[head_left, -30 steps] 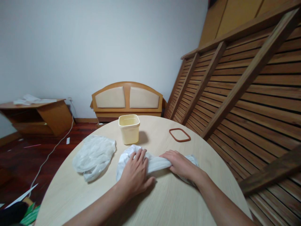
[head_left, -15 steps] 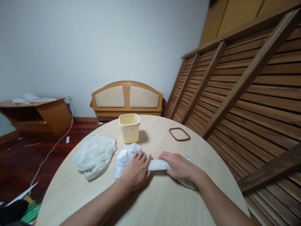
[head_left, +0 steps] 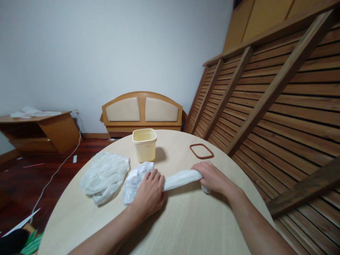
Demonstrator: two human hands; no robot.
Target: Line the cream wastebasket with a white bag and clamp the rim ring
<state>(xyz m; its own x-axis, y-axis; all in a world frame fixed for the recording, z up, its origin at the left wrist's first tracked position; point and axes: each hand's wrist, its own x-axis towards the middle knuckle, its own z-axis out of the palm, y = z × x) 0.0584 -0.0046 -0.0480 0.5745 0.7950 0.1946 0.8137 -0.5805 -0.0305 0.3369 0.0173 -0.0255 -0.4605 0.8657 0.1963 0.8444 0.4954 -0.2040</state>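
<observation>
Stretched between my hands is a white plastic bag (head_left: 182, 178), gathered into a narrow strip. My left hand (head_left: 151, 191) is closed on its bunched left part, and a crumpled portion bulges out beyond the fingers. My right hand (head_left: 212, 177) grips the other end, raised a little, with a small tail hanging below the fist. Another crumpled white plastic bag (head_left: 105, 177) lies to the left of my left hand. Behind the held bag stands a cream square tub (head_left: 145, 148) without a lid. A brown rounded-square ring (head_left: 201, 151) lies flat beyond my right hand.
Everything sits on a round pale wooden table (head_left: 186, 226). A slatted wooden panel (head_left: 287, 106) leans close along the right side. Further back are a padded headboard (head_left: 142, 108) and, at left, a low cabinet (head_left: 57, 131) with papers on top.
My right hand has slid outward and lifted slightly, so the strip of bag between my hands is longer and slants up to the right. My left hand has hardly moved.
</observation>
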